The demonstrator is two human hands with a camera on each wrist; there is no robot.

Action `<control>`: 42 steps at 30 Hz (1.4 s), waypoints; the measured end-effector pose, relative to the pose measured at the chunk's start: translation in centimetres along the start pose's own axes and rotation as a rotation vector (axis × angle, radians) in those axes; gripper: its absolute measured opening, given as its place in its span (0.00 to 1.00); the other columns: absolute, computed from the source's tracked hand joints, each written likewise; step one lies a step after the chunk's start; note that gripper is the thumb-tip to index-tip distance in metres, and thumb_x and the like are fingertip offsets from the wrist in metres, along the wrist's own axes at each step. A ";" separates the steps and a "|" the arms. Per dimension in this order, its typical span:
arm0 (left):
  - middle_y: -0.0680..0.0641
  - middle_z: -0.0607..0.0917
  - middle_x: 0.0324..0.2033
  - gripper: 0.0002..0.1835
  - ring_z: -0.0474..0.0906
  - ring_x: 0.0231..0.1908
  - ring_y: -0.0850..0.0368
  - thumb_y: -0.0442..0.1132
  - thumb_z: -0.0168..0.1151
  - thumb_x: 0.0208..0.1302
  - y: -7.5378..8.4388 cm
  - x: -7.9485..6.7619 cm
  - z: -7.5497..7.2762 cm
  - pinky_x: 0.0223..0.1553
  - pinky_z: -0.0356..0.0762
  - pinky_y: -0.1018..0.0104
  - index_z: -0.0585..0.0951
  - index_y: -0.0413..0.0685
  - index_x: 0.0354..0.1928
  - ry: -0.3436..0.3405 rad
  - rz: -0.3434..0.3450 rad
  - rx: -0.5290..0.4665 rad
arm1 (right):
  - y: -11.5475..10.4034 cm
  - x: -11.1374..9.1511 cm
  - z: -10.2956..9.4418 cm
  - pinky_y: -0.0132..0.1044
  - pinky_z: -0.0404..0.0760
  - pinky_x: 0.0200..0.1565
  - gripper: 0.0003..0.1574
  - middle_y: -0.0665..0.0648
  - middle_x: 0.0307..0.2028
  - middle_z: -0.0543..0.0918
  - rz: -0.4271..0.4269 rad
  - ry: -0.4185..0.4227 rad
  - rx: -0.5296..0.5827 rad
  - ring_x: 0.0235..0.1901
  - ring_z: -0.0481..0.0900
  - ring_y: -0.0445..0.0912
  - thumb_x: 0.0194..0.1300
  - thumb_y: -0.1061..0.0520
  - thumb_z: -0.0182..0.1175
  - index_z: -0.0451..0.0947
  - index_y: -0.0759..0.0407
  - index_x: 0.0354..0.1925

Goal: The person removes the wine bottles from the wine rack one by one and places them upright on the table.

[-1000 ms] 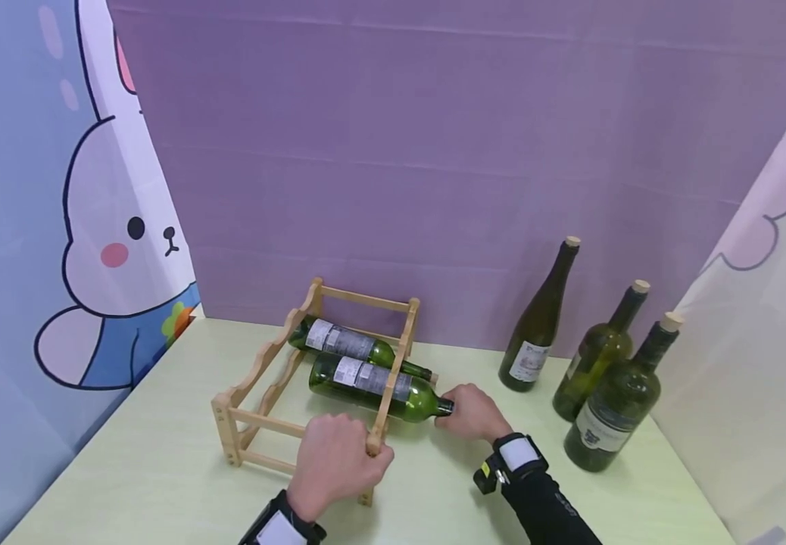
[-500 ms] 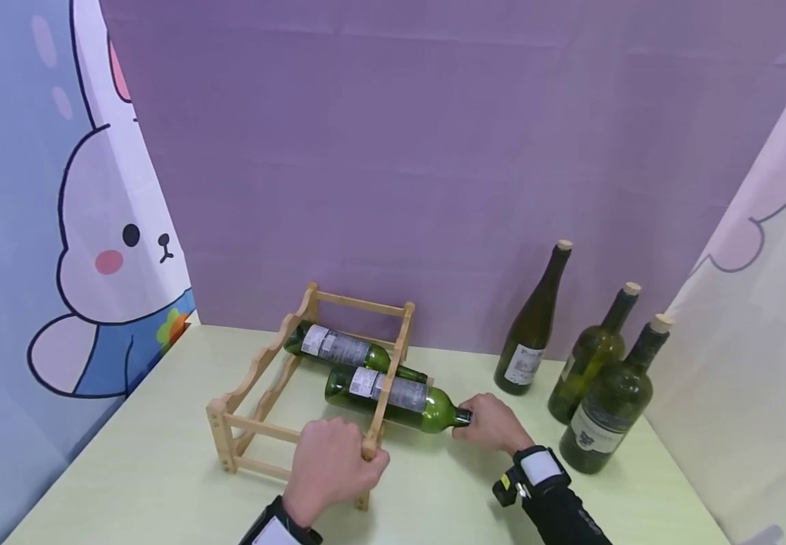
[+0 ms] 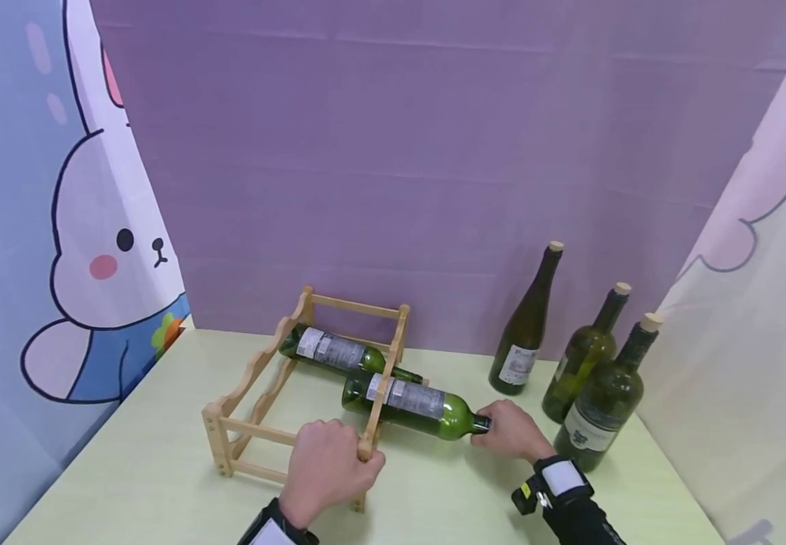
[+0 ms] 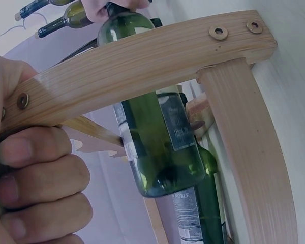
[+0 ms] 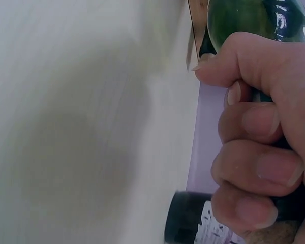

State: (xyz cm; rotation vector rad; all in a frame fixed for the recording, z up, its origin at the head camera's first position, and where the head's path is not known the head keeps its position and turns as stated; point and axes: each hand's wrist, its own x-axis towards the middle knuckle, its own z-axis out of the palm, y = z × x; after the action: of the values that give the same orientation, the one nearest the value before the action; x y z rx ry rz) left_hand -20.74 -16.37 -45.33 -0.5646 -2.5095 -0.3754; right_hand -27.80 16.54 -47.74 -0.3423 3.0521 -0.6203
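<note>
A green wine bottle [image 3: 413,409] lies on its side across the right rail of a wooden wine rack [image 3: 257,433], its base still between the rails. My right hand [image 3: 512,430] grips its neck; the right wrist view shows the fingers curled round the neck, with the cork [image 5: 274,235] below them. My left hand [image 3: 330,463] holds the rack's near right corner, fingers wrapped round the wood in the left wrist view. Behind the gripped bottle, a second green wine bottle [image 3: 332,350] lies across the rack, its neck pointing right.
To the right stand three corked bottles: a slim dark one [image 3: 525,325], a green one [image 3: 584,352] and a larger one [image 3: 604,401] close to my right forearm. All rest on a pale table [image 3: 127,462]. A purple cloth [image 3: 393,166] hangs behind.
My right hand has drawn the gripped bottle to the right, so more of it sticks out past the right rail. My left hand keeps its hold on the rack.
</note>
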 end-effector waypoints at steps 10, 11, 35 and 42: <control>0.62 0.43 0.13 0.33 0.40 0.16 0.67 0.51 0.65 0.50 -0.4 -0.2 0.3 0.19 0.38 0.71 0.47 0.64 0.09 0.025 0.016 -0.005 | 0.9 -1.5 -0.8 0.31 0.62 0.23 0.13 0.41 0.16 0.71 0.001 -0.008 -0.026 0.17 0.65 0.37 0.48 0.54 0.73 0.76 0.47 0.20; 0.62 0.43 0.13 0.33 0.40 0.16 0.67 0.51 0.65 0.50 -0.4 -0.2 0.3 0.19 0.38 0.71 0.47 0.64 0.09 0.020 0.015 -0.006 | 1.1 -1.7 -0.9 0.31 0.62 0.23 0.13 0.41 0.16 0.71 -0.002 -0.003 -0.033 0.17 0.65 0.37 0.48 0.54 0.73 0.76 0.47 0.20; 0.62 0.44 0.13 0.34 0.42 0.16 0.65 0.52 0.68 0.50 -0.1 -0.1 0.3 0.19 0.40 0.70 0.49 0.62 0.09 0.002 -0.001 -0.008 | 2.4 -6.0 -4.1 0.32 0.66 0.25 0.13 0.44 0.18 0.75 0.090 -0.027 -0.050 0.20 0.70 0.39 0.49 0.54 0.74 0.77 0.47 0.21; 0.63 0.46 0.12 0.34 0.46 0.14 0.66 0.52 0.69 0.49 0.0 0.0 0.3 0.17 0.42 0.71 0.51 0.63 0.08 0.021 0.006 -0.002 | 2.9 -7.2 -5.1 0.31 0.65 0.26 0.14 0.43 0.18 0.73 0.038 -0.007 -0.038 0.19 0.67 0.37 0.50 0.55 0.73 0.76 0.48 0.21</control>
State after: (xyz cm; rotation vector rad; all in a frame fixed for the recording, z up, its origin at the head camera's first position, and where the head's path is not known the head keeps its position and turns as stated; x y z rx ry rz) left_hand -20.85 -16.31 -45.59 -0.5662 -2.4869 -0.3802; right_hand -21.60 22.62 -44.39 -0.2856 3.0589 -0.5592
